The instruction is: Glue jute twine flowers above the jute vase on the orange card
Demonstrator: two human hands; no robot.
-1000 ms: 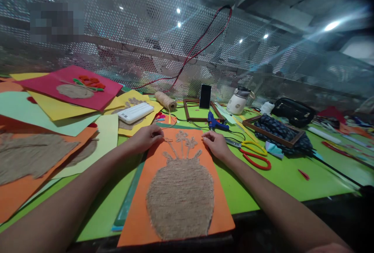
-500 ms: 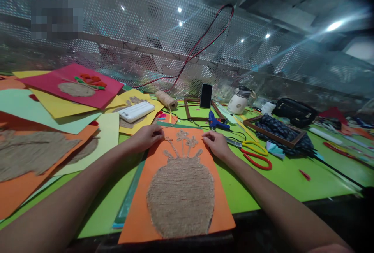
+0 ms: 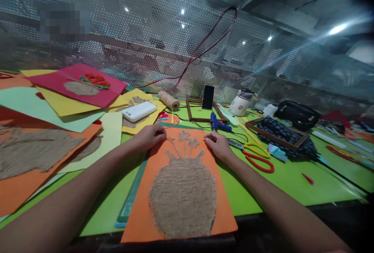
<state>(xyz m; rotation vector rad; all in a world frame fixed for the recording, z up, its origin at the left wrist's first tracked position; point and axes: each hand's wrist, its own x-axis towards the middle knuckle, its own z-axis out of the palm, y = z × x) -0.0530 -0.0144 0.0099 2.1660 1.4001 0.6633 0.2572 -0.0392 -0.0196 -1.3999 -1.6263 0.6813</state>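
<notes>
An orange sheet of paper (image 3: 137,214) lies in front of me. It bears a vase shape (image 3: 184,198) covered in jute twine, with twine stems and looped flowers (image 3: 184,136) above it. At the sheet's upper left, my left hand (image 3: 152,135) is closed in a pinch on a strand of jute twine near the leftmost stem. The strand runs up toward the twine roll (image 3: 169,100). My right hand (image 3: 218,144) rests at the sheet's upper right edge beside the flowers, fingers bent and slightly apart, with nothing visible in them. A green mat (image 3: 128,206) shows beneath the sheet.
Scissors (image 3: 257,157), a blue glue gun (image 3: 219,122) and a wooden frame (image 3: 277,136) over dark cloth lie right. Behind stand a phone (image 3: 208,97) and a white bottle (image 3: 240,103). Left are a white power bank (image 3: 139,111) and stacked craft sheets (image 3: 67,122).
The whole view has shifted slightly right and down in the picture. Both hands keep their places at the sheet's upper edges, with little visible movement.
</notes>
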